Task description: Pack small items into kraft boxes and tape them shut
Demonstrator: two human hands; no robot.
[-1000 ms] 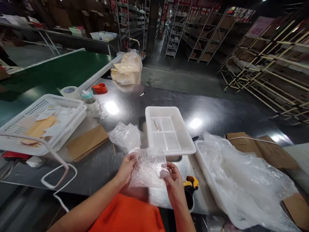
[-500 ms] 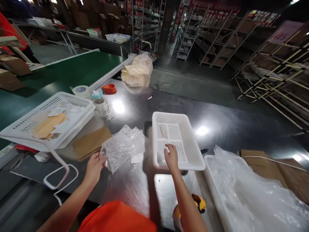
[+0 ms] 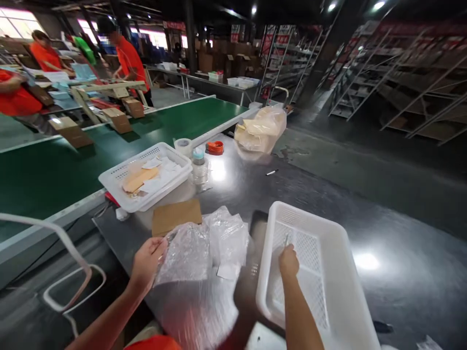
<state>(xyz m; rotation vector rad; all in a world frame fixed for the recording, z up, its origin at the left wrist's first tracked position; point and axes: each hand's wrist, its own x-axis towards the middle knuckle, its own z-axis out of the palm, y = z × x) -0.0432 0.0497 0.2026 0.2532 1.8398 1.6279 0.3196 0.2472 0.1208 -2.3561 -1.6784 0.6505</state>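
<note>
My left hand (image 3: 148,262) pinches the edge of a clear bubble-wrap bag (image 3: 188,253) above the metal table. More crumpled clear wrap (image 3: 228,233) with a white slip (image 3: 226,271) lies against its right side. Inside a white plastic basket (image 3: 348,272), my right hand (image 3: 289,262) has its fingers closed around a slim, stick-like item (image 3: 286,238). Only the item's upper end shows, so its kind is unclear. A flat brown cardboard piece (image 3: 177,216) rests behind the bag.
At the left stands another white basket (image 3: 146,204) with papers. Tape rolls (image 3: 183,146), a blue-topped bottle (image 3: 199,160), a red tape dispenser (image 3: 215,147) and a pen (image 3: 272,172) are on the table. Beyond runs a green conveyor (image 3: 175,121) with boxes; people in orange work there.
My view has turned left, bringing co-workers into sight. My right hand has reached further into the basket and closed on the slim item. My left hand still holds the bubble-wrap bag.
</note>
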